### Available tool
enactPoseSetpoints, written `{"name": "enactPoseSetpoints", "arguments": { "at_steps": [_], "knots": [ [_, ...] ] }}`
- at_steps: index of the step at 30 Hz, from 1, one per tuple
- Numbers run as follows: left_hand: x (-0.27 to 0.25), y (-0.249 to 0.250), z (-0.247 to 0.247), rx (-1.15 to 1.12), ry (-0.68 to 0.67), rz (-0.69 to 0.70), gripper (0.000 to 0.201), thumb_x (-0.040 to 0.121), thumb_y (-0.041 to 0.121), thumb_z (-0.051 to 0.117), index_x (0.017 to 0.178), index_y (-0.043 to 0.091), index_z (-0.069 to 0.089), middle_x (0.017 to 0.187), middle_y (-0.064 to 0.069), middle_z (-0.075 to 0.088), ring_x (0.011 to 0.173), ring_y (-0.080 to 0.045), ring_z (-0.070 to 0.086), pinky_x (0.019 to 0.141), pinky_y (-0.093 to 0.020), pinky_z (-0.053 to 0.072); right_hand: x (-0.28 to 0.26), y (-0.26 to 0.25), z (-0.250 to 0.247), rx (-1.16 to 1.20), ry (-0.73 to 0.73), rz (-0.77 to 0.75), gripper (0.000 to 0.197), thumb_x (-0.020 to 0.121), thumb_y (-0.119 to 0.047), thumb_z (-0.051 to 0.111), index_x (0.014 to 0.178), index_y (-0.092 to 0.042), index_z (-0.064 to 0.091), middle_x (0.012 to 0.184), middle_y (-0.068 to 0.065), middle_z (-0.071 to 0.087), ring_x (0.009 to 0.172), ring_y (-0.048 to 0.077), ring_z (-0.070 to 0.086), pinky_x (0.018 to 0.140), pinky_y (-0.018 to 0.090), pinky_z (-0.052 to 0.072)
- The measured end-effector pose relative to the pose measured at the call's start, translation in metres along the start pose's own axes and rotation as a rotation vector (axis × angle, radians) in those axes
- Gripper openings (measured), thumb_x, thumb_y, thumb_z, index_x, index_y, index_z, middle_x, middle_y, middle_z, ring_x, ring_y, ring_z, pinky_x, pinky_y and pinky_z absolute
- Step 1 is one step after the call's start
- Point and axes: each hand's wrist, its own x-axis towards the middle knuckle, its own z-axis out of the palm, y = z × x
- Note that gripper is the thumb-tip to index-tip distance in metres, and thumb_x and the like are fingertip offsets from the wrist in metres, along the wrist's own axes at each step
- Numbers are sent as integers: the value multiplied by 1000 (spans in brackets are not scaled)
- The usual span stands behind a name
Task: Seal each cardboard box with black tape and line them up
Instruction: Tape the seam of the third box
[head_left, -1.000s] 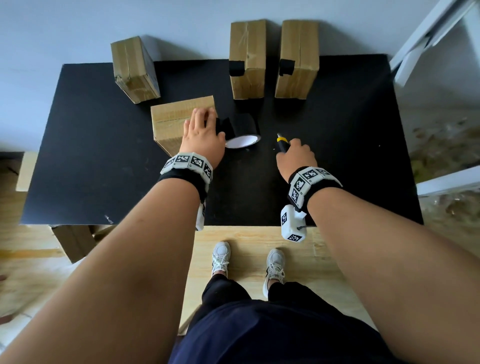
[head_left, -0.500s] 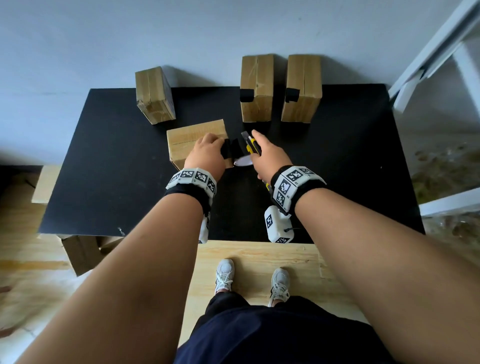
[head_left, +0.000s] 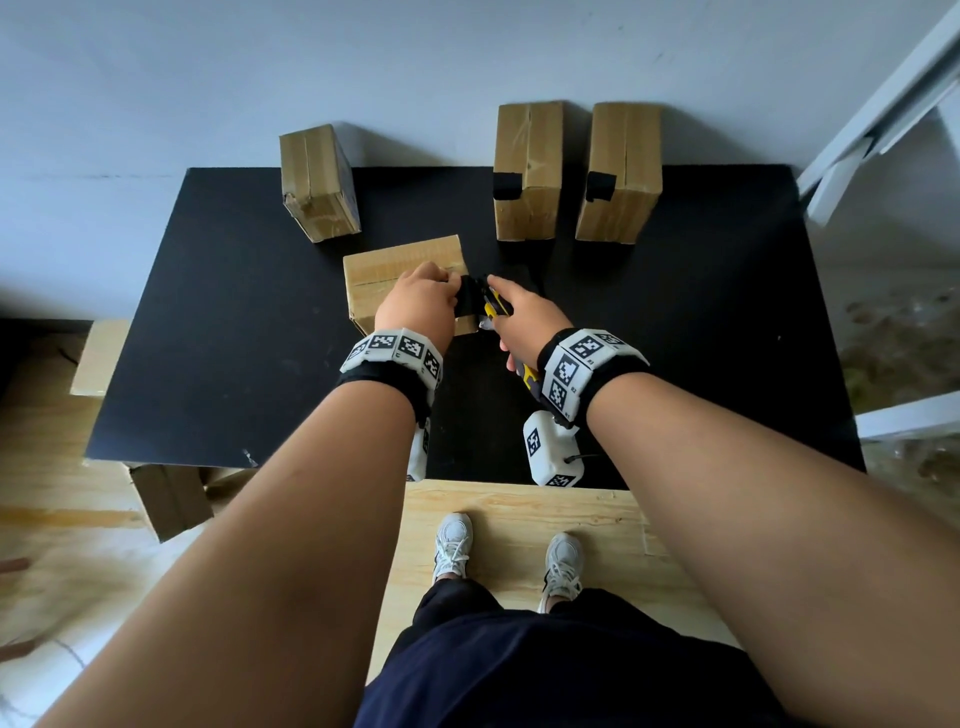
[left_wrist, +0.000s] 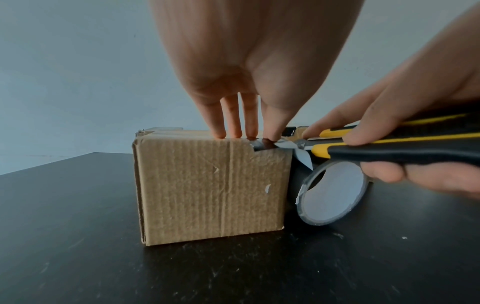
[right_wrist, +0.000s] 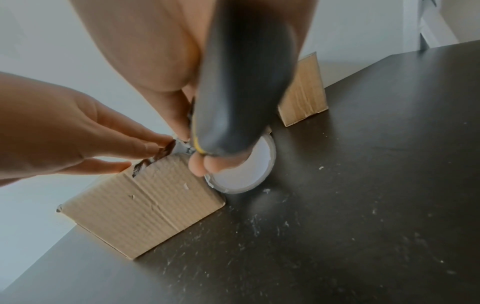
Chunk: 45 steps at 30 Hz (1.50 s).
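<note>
A person's right hand (head_left: 524, 319) grips a yellow-and-black utility knife (left_wrist: 389, 148), its blade angled at the black tape (left_wrist: 263, 145) stretched over the corner of the cardboard box (left_wrist: 213, 189) under both hands, apparently to cut the strip from the tape roll (left_wrist: 335, 193), which leans against the box just below the knife. The left hand (head_left: 415, 306) presses straight fingertips (left_wrist: 235, 133) onto the box's top edge beside the blade, likely pinning tape and box for the cut. Beyond the hands, 2 boxes (head_left: 527, 171) (head_left: 621, 174) already carrying black tape stand side by side; a 4th box (head_left: 319, 184), showing no tape, stands farther left on the black table (head_left: 208, 338).
</note>
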Motion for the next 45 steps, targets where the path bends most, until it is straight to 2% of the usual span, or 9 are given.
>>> {"name": "enactPoseSetpoints", "arguments": {
  "at_steps": [11,18,24,30,33,35,38,42,45],
  "knots": [
    [-1,-1,4,9,24,18,45,97,16,44,141,25,39,139,0,38,129,-25,35,100,-41,44,2,-13,1,-157,-36,-16,71,95,-4,43,152,-35,15,132,13,54,78,30,69,55,35,59],
    [1,-1,7,7,32,10,46,97,15,45,141,25,40,138,0,39,127,-25,35,97,-43,46,3,-17,0,-257,-59,-18,75,92,0,44,153,-31,13,138,14,49,96,33,60,74,42,56],
    [3,2,5,15,13,-17,41,98,20,42,139,24,42,136,-2,39,125,-25,35,96,-44,46,-11,-15,-4,-194,-75,-39,66,94,-3,37,152,-27,19,123,14,58,79,33,70,56,35,56],
    [5,2,3,3,9,-12,40,99,19,43,138,22,44,135,-3,40,126,-26,35,100,-44,44,-18,-8,-8,-144,-121,-27,66,93,-3,39,152,-27,21,107,9,57,73,29,67,68,41,59],
    [5,3,3,-9,22,-20,38,99,19,43,137,22,46,134,-2,41,127,-25,35,100,-44,44,-22,0,-7,-163,-150,-67,56,94,-6,40,148,-20,32,103,8,52,63,18,56,61,31,52],
    [4,4,3,-22,26,-33,37,98,18,43,134,21,49,134,-1,41,128,-24,35,100,-42,43,-27,7,-4,-126,-167,-43,59,93,-4,39,147,-24,32,103,9,53,62,21,58,56,31,52],
    [3,5,4,-48,41,-48,35,99,18,41,133,19,51,135,-1,42,130,-22,34,100,-40,42,-35,15,-12,-16,-93,-15,66,89,-6,39,147,-36,29,106,10,57,61,27,66,53,32,55],
    [4,9,6,-123,104,-96,34,100,22,38,129,15,56,130,1,47,127,-20,38,95,-36,42,-30,25,-28,61,108,-31,61,87,-16,42,144,-39,34,107,9,64,58,28,70,54,33,60],
    [4,11,8,-114,120,-113,33,98,24,42,125,15,58,128,0,49,125,-21,40,96,-39,43,-19,38,-36,33,234,29,53,90,-24,43,141,-31,36,105,6,64,74,29,70,70,40,60]
  ]
}}
